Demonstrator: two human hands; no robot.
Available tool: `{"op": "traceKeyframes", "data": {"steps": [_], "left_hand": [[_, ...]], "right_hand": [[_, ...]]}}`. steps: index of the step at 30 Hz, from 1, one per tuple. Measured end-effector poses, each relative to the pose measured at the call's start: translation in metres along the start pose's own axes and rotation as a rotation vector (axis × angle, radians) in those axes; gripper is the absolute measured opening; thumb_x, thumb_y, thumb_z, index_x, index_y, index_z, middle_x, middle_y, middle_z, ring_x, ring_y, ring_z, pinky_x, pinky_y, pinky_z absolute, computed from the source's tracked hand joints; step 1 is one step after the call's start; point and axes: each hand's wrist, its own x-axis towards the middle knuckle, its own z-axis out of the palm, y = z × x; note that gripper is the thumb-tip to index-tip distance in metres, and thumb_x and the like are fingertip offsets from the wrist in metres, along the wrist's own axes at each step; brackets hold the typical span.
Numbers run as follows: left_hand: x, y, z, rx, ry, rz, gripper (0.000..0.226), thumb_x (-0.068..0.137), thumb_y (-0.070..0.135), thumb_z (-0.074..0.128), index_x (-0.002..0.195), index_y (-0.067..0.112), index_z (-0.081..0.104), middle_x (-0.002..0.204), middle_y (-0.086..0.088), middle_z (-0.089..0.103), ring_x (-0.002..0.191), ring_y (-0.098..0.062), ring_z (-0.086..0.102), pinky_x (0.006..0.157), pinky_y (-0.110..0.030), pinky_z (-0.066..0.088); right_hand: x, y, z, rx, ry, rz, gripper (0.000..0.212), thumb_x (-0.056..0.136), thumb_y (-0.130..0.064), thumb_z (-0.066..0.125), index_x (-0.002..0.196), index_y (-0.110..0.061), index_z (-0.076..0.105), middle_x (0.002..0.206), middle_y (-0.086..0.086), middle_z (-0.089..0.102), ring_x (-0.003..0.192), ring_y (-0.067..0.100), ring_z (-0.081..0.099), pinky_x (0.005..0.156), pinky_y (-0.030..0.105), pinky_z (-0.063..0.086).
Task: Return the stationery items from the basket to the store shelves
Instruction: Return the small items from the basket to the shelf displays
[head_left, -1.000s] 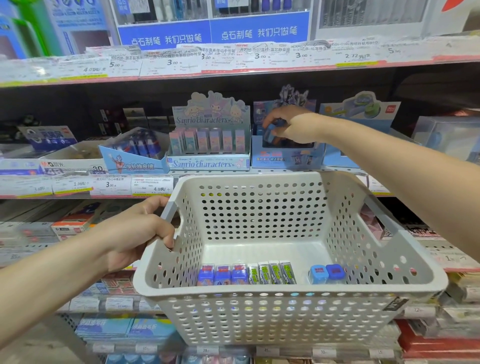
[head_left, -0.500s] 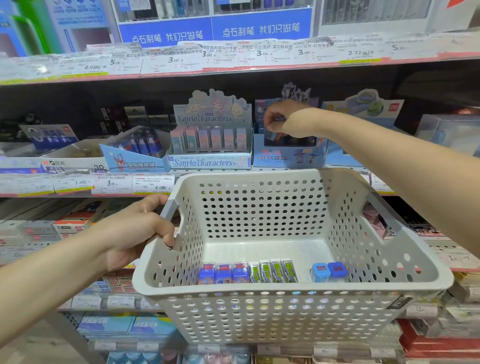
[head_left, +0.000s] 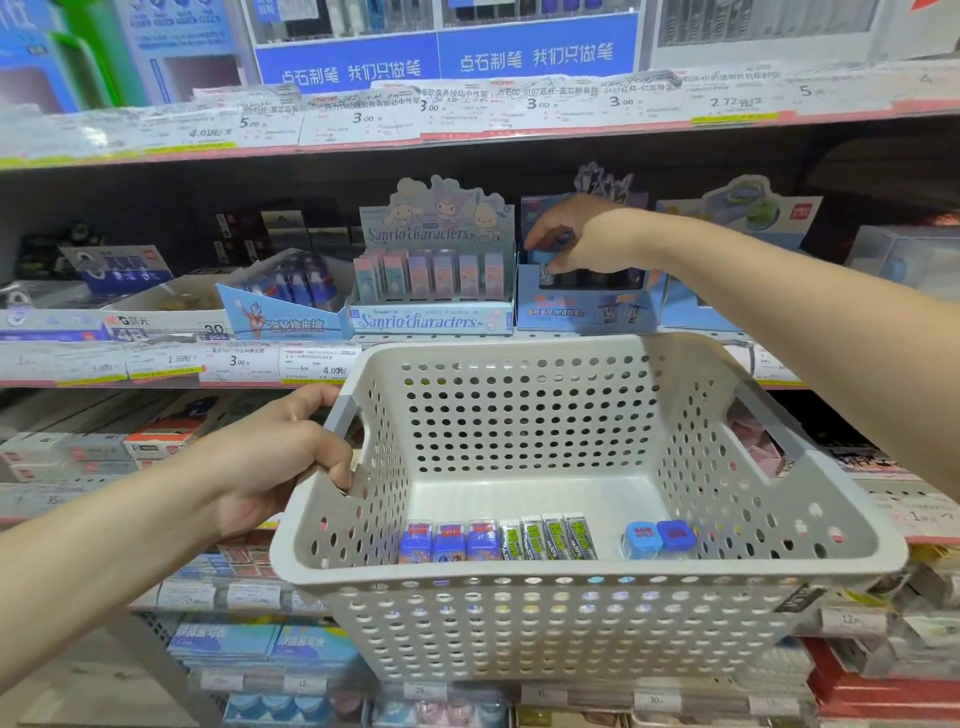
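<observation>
From the head view, your right hand (head_left: 587, 240) pinches a small blue item (head_left: 555, 254) just above the blue display box (head_left: 582, 306), straight below it. Your left hand (head_left: 280, 457) grips the basket (head_left: 571, 613) handle; remaining erasers (head_left: 498, 540) lie along its near wall.

Bright, even store light, dim shelf recesses (edges bowed by the wide lens), distant labels soft.

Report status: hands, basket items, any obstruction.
Left hand grips white perforated plastic basket handle. Right hand pinches small blue item over blue display box. Nothing blocking.
</observation>
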Motion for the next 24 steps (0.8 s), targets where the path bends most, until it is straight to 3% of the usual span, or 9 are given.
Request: {"op": "traceKeyframes", "data": {"steps": [4, 6, 8, 11, 15, 17, 20, 24], "left_hand": [[0.000, -0.001, -0.001, -0.023, 0.002, 0.003, 0.063, 0.042, -0.011, 0.050, 0.100, 0.014, 0.054, 0.049, -0.011, 0.053, 0.041, -0.023, 0.053, 0.045, -0.027, 0.046], [0.000, -0.002, -0.001, -0.029, 0.003, 0.003, 0.060, 0.047, -0.016, 0.052, 0.100, 0.013, 0.054, 0.051, -0.012, 0.054, 0.041, -0.022, 0.054, 0.044, -0.027, 0.046], [0.000, -0.002, -0.002, -0.036, 0.009, -0.002, 0.058, 0.052, -0.019, 0.053, 0.101, 0.013, 0.055, 0.062, -0.015, 0.057, 0.044, -0.023, 0.056, 0.045, -0.028, 0.046], [0.000, -0.003, -0.003, -0.033, 0.014, -0.002, 0.063, 0.042, -0.011, 0.052, 0.101, 0.014, 0.055, 0.078, -0.017, 0.057, 0.048, -0.024, 0.057, 0.049, -0.030, 0.048], [-0.001, -0.003, -0.003, -0.022, 0.013, -0.009, 0.061, 0.045, -0.013, 0.053, 0.100, 0.014, 0.054, 0.058, -0.014, 0.056, 0.044, -0.023, 0.056, 0.046, -0.029, 0.047], [-0.001, -0.003, -0.002, -0.018, 0.012, -0.008, 0.061, 0.044, -0.011, 0.053, 0.100, 0.014, 0.054, 0.054, -0.013, 0.055, 0.044, -0.023, 0.056, 0.048, -0.029, 0.047], [-0.001, -0.003, -0.002, -0.017, 0.010, -0.009, 0.055, 0.055, -0.019, 0.053, 0.099, 0.014, 0.053, 0.052, -0.013, 0.056, 0.043, -0.023, 0.056, 0.046, -0.029, 0.047], [-0.001, -0.004, -0.001, -0.029, 0.020, -0.004, 0.059, 0.044, -0.013, 0.054, 0.098, 0.014, 0.054, 0.080, -0.019, 0.058, 0.050, -0.027, 0.057, 0.054, -0.033, 0.049]], "right_hand": [[-0.001, -0.003, 0.002, -0.038, 0.061, -0.020, 0.039, 0.089, -0.010, 0.062, 0.127, -0.014, 0.058, 0.129, 0.004, 0.059, 0.114, 0.021, 0.056, 0.084, 0.019, 0.038], [-0.002, -0.004, 0.005, -0.076, 0.076, -0.017, 0.039, 0.088, -0.012, 0.063, 0.127, -0.013, 0.058, 0.127, 0.005, 0.060, 0.113, 0.023, 0.056, 0.084, 0.021, 0.038], [-0.002, -0.005, 0.007, -0.114, 0.075, -0.014, 0.038, 0.088, -0.015, 0.063, 0.126, -0.012, 0.059, 0.126, 0.007, 0.060, 0.112, 0.025, 0.056, 0.088, 0.023, 0.041], [-0.003, -0.003, 0.010, -0.087, 0.098, 0.011, 0.035, 0.088, -0.018, 0.064, 0.122, -0.010, 0.063, 0.122, 0.007, 0.063, 0.110, 0.025, 0.059, 0.092, 0.028, 0.045], [-0.002, 0.005, 0.016, -0.074, 0.128, 0.026, 0.023, 0.088, -0.015, 0.063, 0.109, -0.011, 0.070, 0.106, 0.006, 0.068, 0.104, 0.025, 0.062, 0.074, 0.017, 0.041], [-0.003, 0.005, 0.021, -0.049, 0.139, -0.002, 0.025, 0.087, -0.006, 0.055, 0.107, -0.007, 0.071, 0.108, 0.009, 0.067, 0.106, 0.027, 0.060, 0.084, 0.022, 0.048], [-0.007, 0.000, 0.018, -0.039, 0.119, 0.018, 0.038, 0.086, 0.004, 0.043, 0.114, -0.006, 0.068, 0.124, 0.010, 0.062, 0.114, 0.028, 0.056, 0.098, 0.034, 0.046], [-0.003, -0.002, 0.007, -0.133, -0.010, 0.085, 0.045, 0.087, 0.005, 0.038, 0.121, -0.013, 0.063, 0.127, 0.008, 0.060, 0.115, 0.030, 0.056, 0.096, 0.031, 0.048]]}}
